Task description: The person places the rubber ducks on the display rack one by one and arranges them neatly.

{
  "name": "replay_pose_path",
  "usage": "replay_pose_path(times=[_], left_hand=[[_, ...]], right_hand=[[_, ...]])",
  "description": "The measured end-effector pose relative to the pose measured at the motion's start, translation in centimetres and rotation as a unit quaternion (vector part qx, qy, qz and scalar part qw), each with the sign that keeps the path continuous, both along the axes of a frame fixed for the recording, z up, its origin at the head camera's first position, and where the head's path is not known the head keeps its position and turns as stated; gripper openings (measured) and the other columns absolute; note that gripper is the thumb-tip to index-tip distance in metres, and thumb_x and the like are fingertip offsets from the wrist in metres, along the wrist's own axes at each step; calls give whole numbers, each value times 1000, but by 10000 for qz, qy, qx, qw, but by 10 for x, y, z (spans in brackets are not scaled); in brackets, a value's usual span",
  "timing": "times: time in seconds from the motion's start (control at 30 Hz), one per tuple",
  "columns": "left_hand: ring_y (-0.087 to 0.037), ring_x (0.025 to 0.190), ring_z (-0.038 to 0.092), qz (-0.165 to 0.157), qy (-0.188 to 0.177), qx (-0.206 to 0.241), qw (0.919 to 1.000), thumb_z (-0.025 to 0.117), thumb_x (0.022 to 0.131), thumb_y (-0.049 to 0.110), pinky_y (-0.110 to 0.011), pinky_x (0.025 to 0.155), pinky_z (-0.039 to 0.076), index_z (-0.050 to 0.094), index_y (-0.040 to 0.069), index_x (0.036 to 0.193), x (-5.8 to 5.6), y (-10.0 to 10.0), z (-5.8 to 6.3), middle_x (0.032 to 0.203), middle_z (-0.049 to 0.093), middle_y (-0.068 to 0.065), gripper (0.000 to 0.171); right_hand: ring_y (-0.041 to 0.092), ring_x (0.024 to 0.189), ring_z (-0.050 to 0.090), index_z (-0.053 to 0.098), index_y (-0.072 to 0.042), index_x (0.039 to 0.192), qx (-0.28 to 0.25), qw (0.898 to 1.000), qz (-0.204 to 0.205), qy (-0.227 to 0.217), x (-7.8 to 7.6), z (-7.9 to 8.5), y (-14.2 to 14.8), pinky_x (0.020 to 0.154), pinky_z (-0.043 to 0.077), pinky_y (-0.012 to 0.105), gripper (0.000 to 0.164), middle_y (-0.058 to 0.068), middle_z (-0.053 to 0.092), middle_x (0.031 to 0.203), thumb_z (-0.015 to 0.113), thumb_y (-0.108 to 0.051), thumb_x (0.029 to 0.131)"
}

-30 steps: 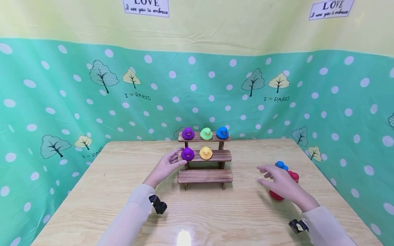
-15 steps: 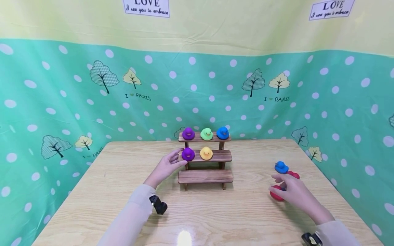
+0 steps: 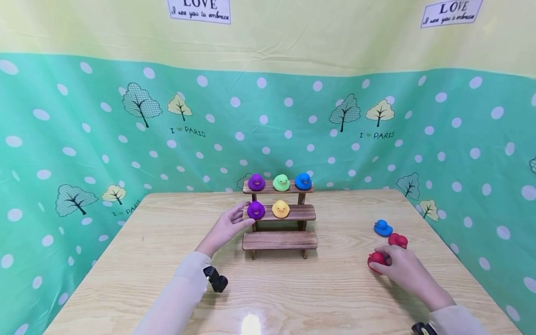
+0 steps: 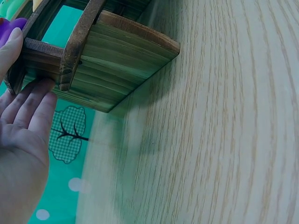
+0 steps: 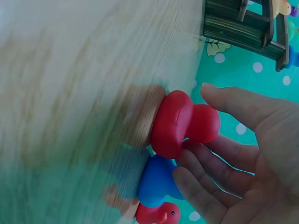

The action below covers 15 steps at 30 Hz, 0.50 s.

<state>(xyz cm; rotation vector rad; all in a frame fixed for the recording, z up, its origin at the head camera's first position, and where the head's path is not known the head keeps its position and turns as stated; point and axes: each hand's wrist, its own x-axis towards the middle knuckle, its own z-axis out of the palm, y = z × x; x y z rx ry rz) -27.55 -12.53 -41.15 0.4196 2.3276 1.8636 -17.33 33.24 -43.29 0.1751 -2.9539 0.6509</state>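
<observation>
At the left end of the wooden three-tier stand [image 3: 279,240], my left hand [image 3: 226,228] has its thumb beside the middle-shelf purple rubber duck [image 3: 256,210]. Its extended fingers lie by the shelf end in the left wrist view; firm contact cannot be told. On the right of the table, my right hand [image 3: 404,270] is around a red rubber duck [image 5: 173,123], thumb on one side and fingers on the other. A gap shows beside the thumb in the right wrist view. A blue duck [image 5: 156,182] lies close by its fingertips, mostly hidden in the head view.
A yellow duck [image 3: 280,209] shares the middle shelf. Purple [image 3: 256,182], green [image 3: 281,182] and blue ducks [image 3: 303,181] line the top shelf. Beyond my right hand lie another blue duck [image 3: 383,228] and another red duck [image 3: 398,240]. A polka-dot cloth [image 3: 201,139] hangs behind the table.
My right hand has moved right and toward me, then come around the nearer red duck, uncovering the blue and red ducks beyond. My left hand has stayed at the stand.
</observation>
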Motion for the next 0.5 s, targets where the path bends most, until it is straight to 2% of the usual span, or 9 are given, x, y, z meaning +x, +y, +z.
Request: replay_pose_path(times=[0.3,0.5], left_hand=[[-40,137,42,36,-24,-7,10000,74,93,18,-43,111,39,37,2,153,0,1,0,150,41,-28,72],[-41,138,41,32,-4,-14,10000,74,93,19,-44,112,37,38,2,153,0,1,1,151,39,-28,72]], right_hand=[[30,93,64,69,3,114,-219,9997,83,2,0,-5,-5,78,59,49,48,15,70,107,88,-24,78],[32,97,64,71,1,108,-219,9992,275,199,0,-9,-7,80,57,51,45,14,69,105,89,-22,75]])
